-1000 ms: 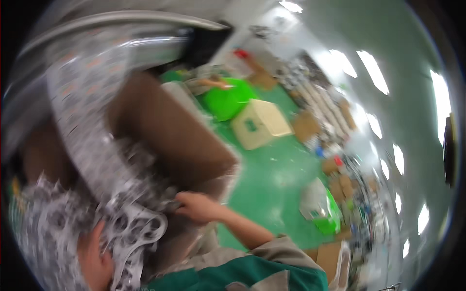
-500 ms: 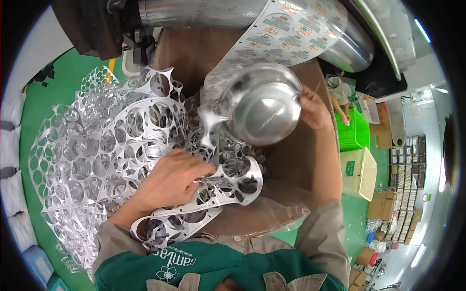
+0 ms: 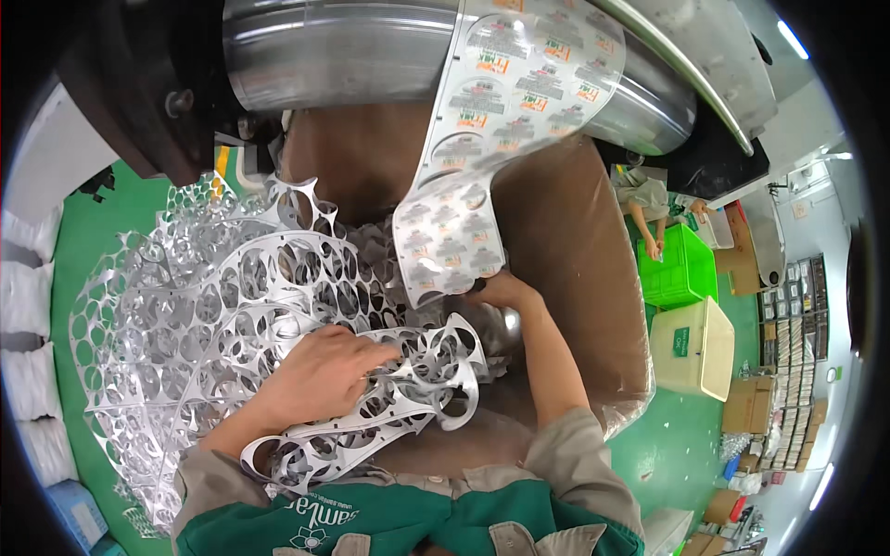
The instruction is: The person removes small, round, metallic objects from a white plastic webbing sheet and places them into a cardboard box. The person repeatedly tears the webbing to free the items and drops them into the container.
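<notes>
My left hand (image 3: 324, 371) is closed on a strip of punched foil scrap (image 3: 431, 371), silvery sheet full of round holes. My right hand (image 3: 505, 291) reaches down beside the hanging end of a printed foil web (image 3: 454, 232). It grips the rim of a shiny metal bowl (image 3: 505, 326), which sits low among the scrap and is mostly hidden by the web and my hand. A large tangled heap of the same scrap (image 3: 213, 315) spreads to the left of my hands.
A brown box (image 3: 584, 222) lined with clear plastic stands around the scrap. Overhead runs a large metal roller (image 3: 334, 51) carrying the printed web. To the right are a bright green crate (image 3: 681, 269), a cream bin (image 3: 700, 357) and another person's hand (image 3: 654, 248).
My right hand has lowered the bowl from in front of the web down into the scrap, moving left and nearer. My left hand stays on the foil scrap.
</notes>
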A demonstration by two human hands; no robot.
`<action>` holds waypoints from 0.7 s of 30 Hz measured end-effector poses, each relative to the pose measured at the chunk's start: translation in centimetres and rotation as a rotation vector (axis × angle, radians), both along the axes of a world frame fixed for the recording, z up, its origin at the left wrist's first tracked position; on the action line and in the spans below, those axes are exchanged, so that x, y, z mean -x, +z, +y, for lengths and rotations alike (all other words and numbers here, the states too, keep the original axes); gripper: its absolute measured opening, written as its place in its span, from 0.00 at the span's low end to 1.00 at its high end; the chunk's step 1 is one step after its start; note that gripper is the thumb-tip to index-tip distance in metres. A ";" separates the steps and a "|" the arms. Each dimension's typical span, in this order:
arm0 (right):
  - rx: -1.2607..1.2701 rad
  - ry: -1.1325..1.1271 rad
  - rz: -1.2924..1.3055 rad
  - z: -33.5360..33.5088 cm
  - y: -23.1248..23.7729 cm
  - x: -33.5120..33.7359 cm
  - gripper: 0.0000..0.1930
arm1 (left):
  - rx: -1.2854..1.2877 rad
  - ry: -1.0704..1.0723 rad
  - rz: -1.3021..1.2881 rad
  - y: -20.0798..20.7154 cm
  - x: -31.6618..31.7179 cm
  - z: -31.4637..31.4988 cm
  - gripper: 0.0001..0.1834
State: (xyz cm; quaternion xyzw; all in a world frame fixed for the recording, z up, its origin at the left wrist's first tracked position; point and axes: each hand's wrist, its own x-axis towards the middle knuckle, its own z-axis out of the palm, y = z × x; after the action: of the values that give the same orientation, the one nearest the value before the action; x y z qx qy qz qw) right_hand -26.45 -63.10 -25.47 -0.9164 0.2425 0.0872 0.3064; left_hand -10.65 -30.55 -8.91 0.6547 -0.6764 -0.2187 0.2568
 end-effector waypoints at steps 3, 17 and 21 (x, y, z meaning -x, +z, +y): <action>-0.070 0.242 0.326 -0.7 5.6 -1.4 0.28 | -0.037 0.027 -0.039 -0.1 0.2 -0.1 0.19; 0.071 0.021 0.087 -1.3 11.8 1.1 0.25 | -0.096 0.517 0.646 0.5 -4.9 -9.3 0.52; 0.170 0.058 -0.140 -1.0 17.3 1.5 0.22 | -0.138 0.518 0.659 -2.2 -7.0 -16.0 0.47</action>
State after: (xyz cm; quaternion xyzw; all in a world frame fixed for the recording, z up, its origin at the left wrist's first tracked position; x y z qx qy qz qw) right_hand -27.96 -64.14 -8.17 -0.9495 0.2005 0.0110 0.2413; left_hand -3.63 -46.51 -11.06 0.7138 -0.3551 -0.3894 0.4612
